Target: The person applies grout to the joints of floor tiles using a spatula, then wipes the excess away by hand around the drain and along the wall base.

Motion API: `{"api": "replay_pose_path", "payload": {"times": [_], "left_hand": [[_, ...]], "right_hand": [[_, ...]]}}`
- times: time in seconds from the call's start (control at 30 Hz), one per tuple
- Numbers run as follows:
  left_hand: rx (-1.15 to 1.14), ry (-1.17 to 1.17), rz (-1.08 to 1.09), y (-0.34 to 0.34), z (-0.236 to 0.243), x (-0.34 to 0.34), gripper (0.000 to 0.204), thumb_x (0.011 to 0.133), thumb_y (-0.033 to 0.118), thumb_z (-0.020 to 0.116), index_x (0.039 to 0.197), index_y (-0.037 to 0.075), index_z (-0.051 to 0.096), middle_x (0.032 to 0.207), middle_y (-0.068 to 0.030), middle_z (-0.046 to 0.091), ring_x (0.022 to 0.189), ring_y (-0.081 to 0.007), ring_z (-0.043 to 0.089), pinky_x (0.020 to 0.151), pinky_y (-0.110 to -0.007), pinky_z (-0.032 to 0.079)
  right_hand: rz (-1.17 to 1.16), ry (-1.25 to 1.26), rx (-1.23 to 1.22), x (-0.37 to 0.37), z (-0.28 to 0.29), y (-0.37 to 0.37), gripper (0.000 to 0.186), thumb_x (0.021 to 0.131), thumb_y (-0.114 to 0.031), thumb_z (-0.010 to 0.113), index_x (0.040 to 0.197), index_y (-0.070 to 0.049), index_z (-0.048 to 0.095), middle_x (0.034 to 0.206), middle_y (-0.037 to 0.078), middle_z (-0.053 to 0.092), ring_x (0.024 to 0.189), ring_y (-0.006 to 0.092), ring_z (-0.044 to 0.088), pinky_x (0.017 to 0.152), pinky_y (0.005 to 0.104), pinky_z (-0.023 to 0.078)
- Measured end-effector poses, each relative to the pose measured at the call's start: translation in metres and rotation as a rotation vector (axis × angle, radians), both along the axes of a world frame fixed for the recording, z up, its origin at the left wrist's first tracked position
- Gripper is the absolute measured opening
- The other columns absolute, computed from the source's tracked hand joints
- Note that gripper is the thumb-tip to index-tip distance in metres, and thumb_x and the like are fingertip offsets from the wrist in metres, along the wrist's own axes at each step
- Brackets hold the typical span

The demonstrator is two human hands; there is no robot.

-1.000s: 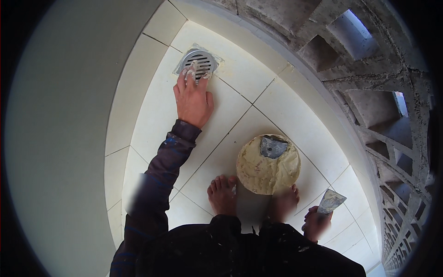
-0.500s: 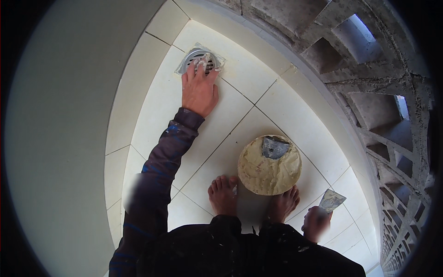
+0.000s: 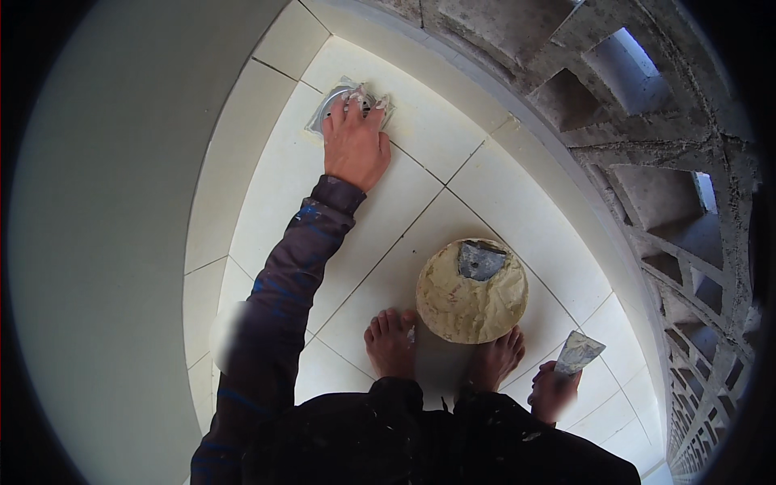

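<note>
Head view: my nearer left hand (image 3: pixel 356 149) is resting open-fingered on the round floor drain (image 3: pixel 325 106) ahead, my right hand (image 3: pixel 551 391) gripping a putty knife (image 3: pixel 580 353) well behind-right.

This was a tiled washroom or balcony, unclear which: pale floor tiles (image 3: pixel 436 129) surrounded the drain (image 3: pixel 325 105), with a plain wall (image 3: pixel 105 242) to its left and openwork concrete blocks (image 3: pixel 659 137) to its right.

Round metal drain cover (image 3: pixel 324 106), paste-ringed, flat near far corner of floor (image 3: pixel 436 145); paste-smeared scraper (image 3: pixel 580 353), tilted, toward right edge.
</note>
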State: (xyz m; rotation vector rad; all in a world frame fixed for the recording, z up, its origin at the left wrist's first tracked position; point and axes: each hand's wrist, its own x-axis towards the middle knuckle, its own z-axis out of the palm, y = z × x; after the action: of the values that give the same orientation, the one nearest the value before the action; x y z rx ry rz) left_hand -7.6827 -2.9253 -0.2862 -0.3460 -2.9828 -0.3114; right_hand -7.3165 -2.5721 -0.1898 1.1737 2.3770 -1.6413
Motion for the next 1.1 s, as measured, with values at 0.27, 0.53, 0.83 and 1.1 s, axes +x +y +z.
{"api": "replay_pose_path", "payload": {"times": [0.27,0.53,0.83,1.1], "left_hand": [[-0.057,0.03,-0.124,0.004,-0.003,0.016,0.041,0.081,0.011,0.064,0.122,0.009,0.07,0.137,-0.0215,0.055,0.135,-0.0428,0.041,0.104,-0.052,0.038],[0.018,0.027,-0.052,0.004,-0.004,0.006,0.044,0.08,0.007,0.063,0.123,0.009,0.07,0.134,-0.023,0.055,0.132,-0.0441,0.043,0.106,-0.053,0.038],[-0.027,0.003,-0.143,-0.018,0.002,0.015,0.045,0.079,0.007,0.065,0.124,0.01,0.069,0.137,-0.022,0.054,0.133,-0.0433,0.044,0.105,-0.051,0.039],[-0.004,0.028,-0.145,-0.019,0.009,0.035,0.041,0.079,0.007,0.065,0.119,0.008,0.07,0.136,-0.0223,0.055,0.132,-0.0427,0.045,0.103,-0.051,0.04]], "right_hand": [[-0.013,-0.009,-0.004,-0.004,-0.002,0.005,0.025,0.096,-0.003,0.06,0.117,0.0,0.047,0.084,0.009,0.064,0.062,0.0127,0.06,0.052,0.026,0.05],[0.002,-0.014,-0.01,-0.004,-0.004,0.008,0.023,0.095,0.0,0.059,0.115,0.0,0.048,0.084,0.009,0.064,0.062,0.0126,0.06,0.052,0.0257,0.05],[-0.007,-0.002,-0.014,-0.002,-0.001,0.005,0.024,0.095,-0.001,0.06,0.115,0.0,0.048,0.085,0.009,0.063,0.062,0.0126,0.06,0.052,0.0255,0.049],[-0.003,0.015,-0.008,0.001,0.001,0.0,0.024,0.095,-0.003,0.061,0.115,0.0,0.048,0.085,0.009,0.063,0.061,0.0124,0.059,0.052,0.0252,0.048]]}}
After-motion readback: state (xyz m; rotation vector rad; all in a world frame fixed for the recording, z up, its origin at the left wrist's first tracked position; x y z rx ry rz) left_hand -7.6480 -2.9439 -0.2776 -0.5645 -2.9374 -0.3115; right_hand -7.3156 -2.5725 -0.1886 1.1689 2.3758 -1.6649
